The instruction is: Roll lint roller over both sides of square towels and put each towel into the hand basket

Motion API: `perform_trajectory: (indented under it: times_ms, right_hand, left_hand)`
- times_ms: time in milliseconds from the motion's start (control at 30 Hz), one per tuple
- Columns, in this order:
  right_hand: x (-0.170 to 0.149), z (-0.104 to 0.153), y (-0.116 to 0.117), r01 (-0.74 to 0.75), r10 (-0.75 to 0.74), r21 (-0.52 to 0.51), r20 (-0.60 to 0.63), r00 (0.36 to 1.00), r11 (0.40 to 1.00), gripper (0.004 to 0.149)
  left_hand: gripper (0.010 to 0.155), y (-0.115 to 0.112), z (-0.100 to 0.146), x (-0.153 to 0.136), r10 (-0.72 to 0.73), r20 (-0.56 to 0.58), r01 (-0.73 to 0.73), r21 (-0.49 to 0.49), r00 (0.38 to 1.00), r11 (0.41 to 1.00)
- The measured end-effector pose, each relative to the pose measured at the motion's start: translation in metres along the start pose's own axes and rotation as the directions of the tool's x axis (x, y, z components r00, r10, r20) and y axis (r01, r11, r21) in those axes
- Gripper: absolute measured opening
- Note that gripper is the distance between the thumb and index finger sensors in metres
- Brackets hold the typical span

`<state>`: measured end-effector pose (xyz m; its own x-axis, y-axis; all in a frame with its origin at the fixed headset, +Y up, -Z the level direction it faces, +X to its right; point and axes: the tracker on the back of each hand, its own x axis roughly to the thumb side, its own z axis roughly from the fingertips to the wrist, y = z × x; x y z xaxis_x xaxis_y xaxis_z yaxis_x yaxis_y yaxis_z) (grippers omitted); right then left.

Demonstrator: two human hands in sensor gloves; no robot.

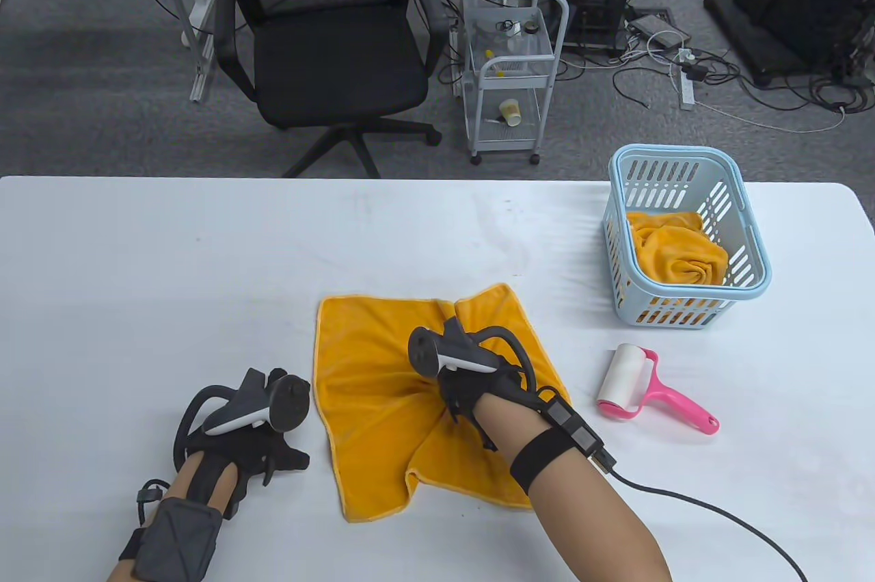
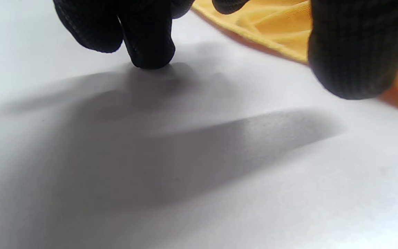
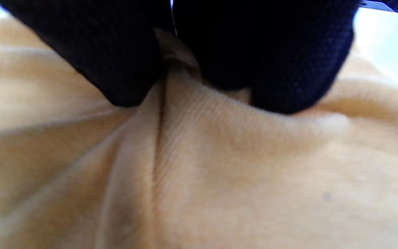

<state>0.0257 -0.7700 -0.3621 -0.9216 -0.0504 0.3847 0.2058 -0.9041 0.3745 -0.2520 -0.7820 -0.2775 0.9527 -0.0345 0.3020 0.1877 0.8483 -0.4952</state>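
An orange square towel (image 1: 369, 363) lies rumpled on the white table (image 1: 171, 254) near the front middle. My right hand (image 1: 451, 384) sits on its centre and pinches a fold of the cloth; the right wrist view shows the fingertips (image 3: 123, 69) squeezing a ridge of the towel (image 3: 199, 155). My left hand (image 1: 273, 445) rests on the table just left of the towel, holding nothing; its fingertips (image 2: 147, 45) touch the bare surface beside the towel edge (image 2: 275, 31). The pink-handled lint roller (image 1: 642, 390) lies on the table right of the towel. The light blue basket (image 1: 745, 226) holds another orange towel (image 1: 677, 254).
A cable (image 1: 718, 520) runs from my right wrist off the table's front right. Beyond the far edge stand a black office chair (image 1: 328, 42) and a white wire cart (image 1: 513, 69) on grey carpet.
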Motion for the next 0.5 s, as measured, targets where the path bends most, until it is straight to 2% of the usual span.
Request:
perform_trajectory:
  times_ms: [133, 267, 400, 433, 500]
  right_hand:
    - [-0.041, 0.016, -0.036, 0.103, -0.109, -0.07, -0.085, 0.99, 0.992, 0.046]
    - [-0.103, 0.048, -0.1, 0.186, -0.255, -0.294, -0.217, 0.942, 0.937, 0.045]
    - [-0.158, 0.087, -0.156, 0.197, -0.414, -0.541, -0.315, 0.854, 0.817, 0.041]
    - [-0.174, 0.101, -0.171, 0.173, -0.468, -0.63, -0.338, 0.816, 0.757, 0.04]
    - [-0.196, 0.121, -0.189, 0.155, -0.566, -0.737, -0.347, 0.748, 0.658, 0.04]
  left_hand:
    - [0.099, 0.001, 0.001, 0.0, -0.005, -0.004, 0.005, -0.001, 1.0, 1.0]
    - [0.099, 0.0, 0.0, 0.002, -0.034, -0.008, 0.033, -0.001, 0.999, 0.999]
    - [0.099, -0.001, 0.0, 0.003, -0.045, -0.006, 0.045, -0.003, 0.999, 0.999]
    - [0.099, -0.001, 0.0, 0.004, -0.044, -0.006, 0.044, -0.003, 0.999, 0.999]
    - [0.098, -0.001, 0.0, 0.003, -0.043, -0.005, 0.043, -0.003, 0.999, 0.999]
